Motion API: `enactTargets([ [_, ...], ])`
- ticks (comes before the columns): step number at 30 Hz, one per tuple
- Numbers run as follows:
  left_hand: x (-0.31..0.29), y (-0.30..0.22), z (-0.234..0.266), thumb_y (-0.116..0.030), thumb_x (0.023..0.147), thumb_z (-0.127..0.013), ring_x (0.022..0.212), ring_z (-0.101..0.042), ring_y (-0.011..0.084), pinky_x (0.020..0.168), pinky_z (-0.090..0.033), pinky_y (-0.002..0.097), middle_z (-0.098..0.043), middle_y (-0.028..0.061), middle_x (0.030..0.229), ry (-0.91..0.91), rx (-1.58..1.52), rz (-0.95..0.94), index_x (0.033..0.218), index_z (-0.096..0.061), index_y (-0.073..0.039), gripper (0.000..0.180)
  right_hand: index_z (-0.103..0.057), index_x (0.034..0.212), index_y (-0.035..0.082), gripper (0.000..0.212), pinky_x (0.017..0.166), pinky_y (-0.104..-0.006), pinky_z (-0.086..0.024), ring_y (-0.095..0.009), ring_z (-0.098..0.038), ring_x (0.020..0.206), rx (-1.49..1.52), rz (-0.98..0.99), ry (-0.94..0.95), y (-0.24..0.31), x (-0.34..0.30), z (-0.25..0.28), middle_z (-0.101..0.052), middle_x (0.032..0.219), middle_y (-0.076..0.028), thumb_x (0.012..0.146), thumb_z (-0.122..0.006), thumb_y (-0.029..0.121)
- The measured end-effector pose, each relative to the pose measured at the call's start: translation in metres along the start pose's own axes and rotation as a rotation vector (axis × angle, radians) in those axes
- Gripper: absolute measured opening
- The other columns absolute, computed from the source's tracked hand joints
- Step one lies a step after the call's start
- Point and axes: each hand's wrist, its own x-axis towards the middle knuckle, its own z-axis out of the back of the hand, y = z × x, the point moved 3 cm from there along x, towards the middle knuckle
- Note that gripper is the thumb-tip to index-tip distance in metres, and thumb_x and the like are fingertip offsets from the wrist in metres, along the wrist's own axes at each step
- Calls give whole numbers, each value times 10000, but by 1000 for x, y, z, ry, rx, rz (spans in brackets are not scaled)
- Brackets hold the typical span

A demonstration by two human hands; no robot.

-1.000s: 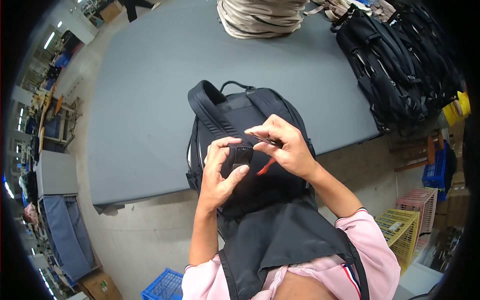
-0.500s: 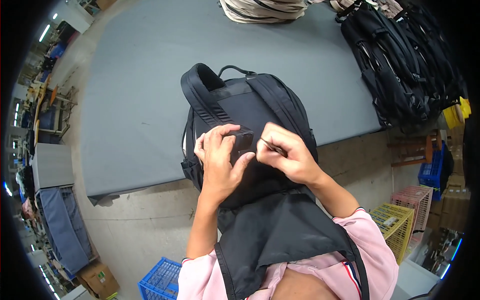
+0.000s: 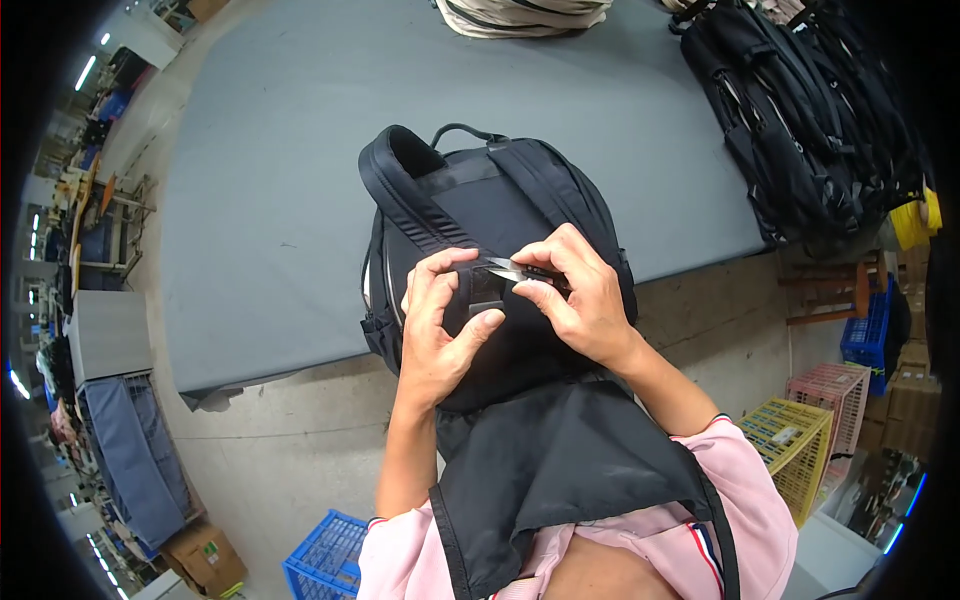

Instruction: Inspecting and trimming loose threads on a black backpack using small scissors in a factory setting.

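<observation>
A black backpack [image 3: 462,212] lies at the table's near edge with its shoulder straps facing up. My left hand [image 3: 432,330] is closed on the lower end of the left shoulder strap [image 3: 486,285], fingers above and thumb below. In my right hand [image 3: 590,300] is a pair of thread snips [image 3: 508,271], pinched between thumb and fingers. Their bright blades point left and meet the strap end between my hands. The rest of the snips is mostly covered by my fingers.
The grey-covered table [image 3: 280,180] carries beige bags [image 3: 525,15] at the back and several black backpacks [image 3: 770,120] at the right. Below stand a blue crate [image 3: 325,555], a yellow crate [image 3: 790,445], a pink crate [image 3: 835,400] and a wooden stool [image 3: 835,290].
My right hand has turned from a fist, bringing the snips' blades into view against the strap end. My left hand stays on the strap.
</observation>
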Motion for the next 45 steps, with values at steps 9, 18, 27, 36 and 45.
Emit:
enactTargets([
  [9,-6,4,-4,-259,733,-728,1115,-453,250,960,-351,358,-507,123,1189,25,-292,179,995,-611,4,388,-632,891,51,177,500,-282,-457,-183,-564,557,-319,248,-102,5,-5,1,-543,728,-61,728,-701,57],
  [18,-28,16,25,-187,892,-569,1116,-480,227,946,-380,320,-468,129,1233,-611,-378,248,1062,-537,37,283,-589,933,11,192,549,-233,-442,-80,-521,636,50,-43,9,-20,-10,-8,-511,756,-9,769,-686,23],
  [27,-76,30,-9,-273,954,-459,424,-336,88,374,-258,202,-470,47,655,-47,-1593,785,1031,-509,-70,223,-453,1274,1,454,458,-177,-393,-39,-461,537,758,-553,534,-11,5,-71,-639,952,-74,911,-558,253],
  [36,-73,-15,-9,-232,727,-719,1231,-343,375,1017,-298,447,-344,247,1312,-141,224,95,1043,-561,68,463,-465,1063,25,344,639,-177,-420,-24,-503,744,704,-320,198,6,3,-68,-548,851,-9,798,-682,59],
  [45,-50,-6,8,-233,741,-716,994,-519,255,913,-367,370,-538,109,1073,-162,89,-1,949,-606,22,347,-615,923,29,202,491,-184,-335,-30,-423,538,711,-523,247,-24,2,-63,-483,645,35,925,-542,218],
])
